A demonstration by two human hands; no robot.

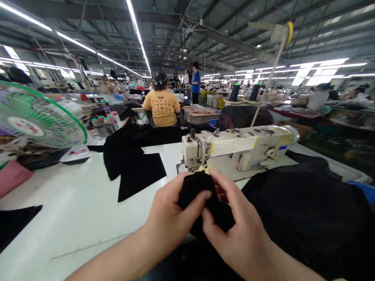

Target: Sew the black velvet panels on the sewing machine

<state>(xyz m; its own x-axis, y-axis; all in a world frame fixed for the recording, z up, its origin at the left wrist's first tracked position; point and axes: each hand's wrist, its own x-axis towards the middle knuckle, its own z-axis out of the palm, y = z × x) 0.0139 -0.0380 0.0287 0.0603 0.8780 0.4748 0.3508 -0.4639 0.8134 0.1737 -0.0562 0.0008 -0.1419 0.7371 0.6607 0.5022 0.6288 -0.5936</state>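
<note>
1. Here, the left hand (171, 210) pinches a small bunch of black cloth (195, 186) between its thumb and fingers
2. The right hand (246, 226) grips the bunch of black cloth from the other side, with bent fingers
3. The bunch is right in front of the needle end of the white sewing machine (225, 146)
4. Flat black pieces (140, 175) lie on the pale desk (79, 214), left of the machine
5. A big dark heap of cloth (301, 203) is on the right, near the right hand
6. A green-rimmed fan (27, 127) is at the far left, behind some pink cloth (13, 177)
7. Ahead, a person in a yellow shirt (161, 105) shows their back, and a person in a blue shirt (196, 82) stands farther off
</note>
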